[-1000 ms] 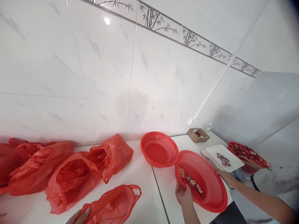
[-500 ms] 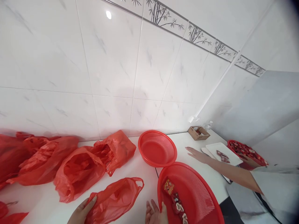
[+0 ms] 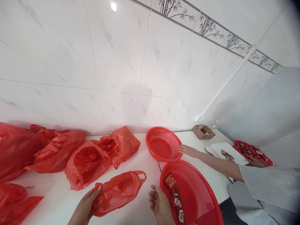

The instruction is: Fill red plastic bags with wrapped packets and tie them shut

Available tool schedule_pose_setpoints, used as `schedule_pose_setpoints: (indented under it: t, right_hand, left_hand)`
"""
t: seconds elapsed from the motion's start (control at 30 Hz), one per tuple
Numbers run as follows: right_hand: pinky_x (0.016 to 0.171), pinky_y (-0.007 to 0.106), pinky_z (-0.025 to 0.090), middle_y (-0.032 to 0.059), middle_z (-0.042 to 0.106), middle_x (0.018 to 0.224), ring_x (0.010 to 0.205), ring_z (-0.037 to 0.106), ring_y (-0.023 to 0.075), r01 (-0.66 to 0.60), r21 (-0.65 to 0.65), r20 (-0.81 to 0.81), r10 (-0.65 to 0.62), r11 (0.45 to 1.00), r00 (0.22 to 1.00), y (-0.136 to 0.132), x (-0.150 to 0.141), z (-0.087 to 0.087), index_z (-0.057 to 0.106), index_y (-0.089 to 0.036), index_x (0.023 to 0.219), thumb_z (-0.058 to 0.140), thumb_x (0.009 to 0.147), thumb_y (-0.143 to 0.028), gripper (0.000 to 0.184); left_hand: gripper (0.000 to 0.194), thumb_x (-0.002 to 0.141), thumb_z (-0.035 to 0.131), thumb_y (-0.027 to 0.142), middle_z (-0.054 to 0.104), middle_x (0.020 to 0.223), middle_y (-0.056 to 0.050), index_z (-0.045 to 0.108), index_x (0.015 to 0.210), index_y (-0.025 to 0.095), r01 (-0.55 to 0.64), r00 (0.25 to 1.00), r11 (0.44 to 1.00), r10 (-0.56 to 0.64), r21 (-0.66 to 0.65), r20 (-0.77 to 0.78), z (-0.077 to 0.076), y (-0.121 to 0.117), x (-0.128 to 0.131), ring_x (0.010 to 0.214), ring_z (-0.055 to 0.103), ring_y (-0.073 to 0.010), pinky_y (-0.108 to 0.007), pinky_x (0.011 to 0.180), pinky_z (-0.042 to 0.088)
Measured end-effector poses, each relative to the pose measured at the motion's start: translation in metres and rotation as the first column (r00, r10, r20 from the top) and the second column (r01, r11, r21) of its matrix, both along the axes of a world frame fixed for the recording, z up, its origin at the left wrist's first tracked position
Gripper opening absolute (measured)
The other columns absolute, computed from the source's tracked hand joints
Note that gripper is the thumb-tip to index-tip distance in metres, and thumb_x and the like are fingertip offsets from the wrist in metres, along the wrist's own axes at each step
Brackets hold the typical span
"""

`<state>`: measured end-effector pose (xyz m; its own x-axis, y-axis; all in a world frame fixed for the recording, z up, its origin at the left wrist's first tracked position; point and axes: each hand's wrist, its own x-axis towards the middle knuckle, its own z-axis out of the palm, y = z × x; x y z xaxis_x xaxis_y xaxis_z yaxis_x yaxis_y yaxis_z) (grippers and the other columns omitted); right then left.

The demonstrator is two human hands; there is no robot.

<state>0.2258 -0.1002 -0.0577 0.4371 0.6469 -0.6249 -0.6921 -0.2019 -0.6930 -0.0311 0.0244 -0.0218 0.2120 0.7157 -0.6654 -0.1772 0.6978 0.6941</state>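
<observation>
Red plastic bag (image 3: 120,190), limp and flattened, is held at its near left end, above the front of the white table (image 3: 131,215); one loop handle is pointed rightward, away from the grip. Left hand (image 3: 85,204): thumb and fingers pressed together, bag film pinched between them. Right hand (image 3: 160,204): fingers loosely curled and half unfolded, positioned between the bag and the large red basin (image 3: 194,187). Whether the basin rim is touched by it cannot be told.

In the large basin, a line of wrapped packets is seen along the left side: one orange-yellow packet (image 3: 171,180) at the top, dark red packets (image 3: 177,202) with pale prints below. Just behind, a smaller red basin (image 3: 161,147) is placed near the wall; the two rims appear to meet.

A co-worker's hand (image 3: 188,150) is extended from the right to the smaller basin's rim, fingers outstretched. Farther right, a white tray (image 3: 217,150) is noted with dark red packets lying on it, and beyond it a red container (image 3: 253,152) heaped with packets. A cardboard box (image 3: 203,132) and a clear bottle (image 3: 214,124) are set near the wall.

To the left, crumpled red bags (image 3: 89,162) are lined up along the wall, one with its mouth gaping.
</observation>
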Motion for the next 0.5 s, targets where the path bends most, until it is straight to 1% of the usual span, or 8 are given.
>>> schedule_pose_setpoints:
  t: [0.03,0.07,0.13,0.17,0.2,0.23,0.33,0.5]
  right_hand:
    - [0.055,0.024,0.043,-0.0001,0.063,0.071,0.061,0.056,0.0135,-0.018,-0.014,0.229,0.021,1.0,0.973,-0.002,0.003,0.001,0.062,-0.02,0.09,0.067,0.07,-0.046,0.033]
    - [0.065,0.028,0.047,0.0019,0.065,0.077,0.07,0.059,0.0166,-0.02,-0.029,0.456,0.031,0.999,0.89,-0.004,0.007,0.002,0.063,-0.021,0.089,0.067,0.07,-0.043,0.03]
    - [0.093,0.035,0.043,0.0075,0.066,0.101,0.099,0.058,0.0239,0.013,-0.063,0.783,0.042,0.998,0.621,-0.006,0.017,0.0,0.063,-0.022,0.094,0.067,0.069,-0.035,0.029]
    - [0.104,0.038,0.035,0.01,0.063,0.115,0.113,0.052,0.0268,0.044,-0.078,0.863,0.046,0.996,0.503,-0.008,0.022,-0.002,0.063,-0.022,0.1,0.068,0.067,-0.031,0.035]
    - [0.11,0.041,0.027,0.0121,0.057,0.126,0.123,0.045,0.0292,0.079,-0.102,0.901,0.058,0.992,0.431,-0.009,0.026,-0.005,0.06,-0.021,0.108,0.068,0.065,-0.028,0.044]
    - [0.113,0.043,0.022,0.0139,0.052,0.134,0.129,0.039,0.0312,0.109,-0.137,0.908,0.08,0.985,0.412,-0.01,0.03,-0.009,0.058,-0.019,0.114,0.069,0.063,-0.025,0.053]
    - [0.114,0.045,0.019,0.0138,0.049,0.139,0.136,0.032,0.0333,0.102,-0.211,0.84,0.127,0.972,0.528,-0.011,0.037,-0.021,0.055,-0.018,0.121,0.068,0.059,-0.021,0.062]
    - [0.11,0.04,0.029,0.0086,0.06,0.129,0.134,0.037,0.0291,-0.017,-0.158,0.684,0.122,0.987,0.72,-0.006,0.047,-0.023,0.065,-0.022,0.111,0.069,0.064,-0.031,0.048]
  left_hand:
    - [0.051,0.066,0.078,0.045,0.075,0.092,-0.006,0.063,0.108,0.021,0.002,1.0,1.0,-0.002,-0.013,0.005,-0.001,0.001,-0.002,0.083,0.071,-0.025,-0.03,0.065,0.056]
    - [0.051,0.066,0.078,0.044,0.075,0.093,-0.005,0.062,0.109,0.021,0.006,1.0,1.0,-0.006,-0.026,0.013,-0.003,0.002,-0.003,0.084,0.071,-0.0245,-0.03,0.066,0.056]
    - [0.049,0.067,0.078,0.043,0.075,0.094,-0.005,0.062,0.109,0.021,0.018,0.999,0.999,-0.016,-0.041,0.033,-0.004,0.003,-0.003,0.084,0.071,-0.0233,-0.029,0.067,0.056]
    - [0.047,0.068,0.078,0.042,0.075,0.094,-0.005,0.063,0.108,0.021,0.019,0.999,0.999,-0.017,-0.041,0.039,-0.004,0.003,-0.002,0.083,0.071,-0.0227,-0.028,0.067,0.056]
    - [0.045,0.069,0.078,0.041,0.075,0.094,-0.005,0.064,0.106,0.02,0.016,0.999,0.999,-0.015,-0.036,0.042,-0.003,0.004,-0.001,0.082,0.071,-0.0222,-0.028,0.067,0.056]
    - [0.043,0.069,0.077,0.04,0.075,0.093,-0.005,0.064,0.105,0.02,0.012,0.999,1.0,-0.01,-0.028,0.044,-0.002,0.004,0.001,0.08,0.071,-0.0219,-0.028,0.066,0.055]
    - [0.04,0.071,0.077,0.039,0.075,0.088,-0.006,0.066,0.103,0.018,0.004,0.998,1.0,-0.004,-0.002,0.067,0.001,0.004,0.008,0.074,0.071,-0.0218,-0.028,0.062,0.055]
    - [0.033,0.075,0.073,0.038,0.074,0.086,-0.004,0.065,0.101,0.019,-0.046,0.99,0.999,0.041,0.028,0.137,-0.004,0.006,0.013,0.073,0.07,-0.0206,-0.03,0.065,0.056]
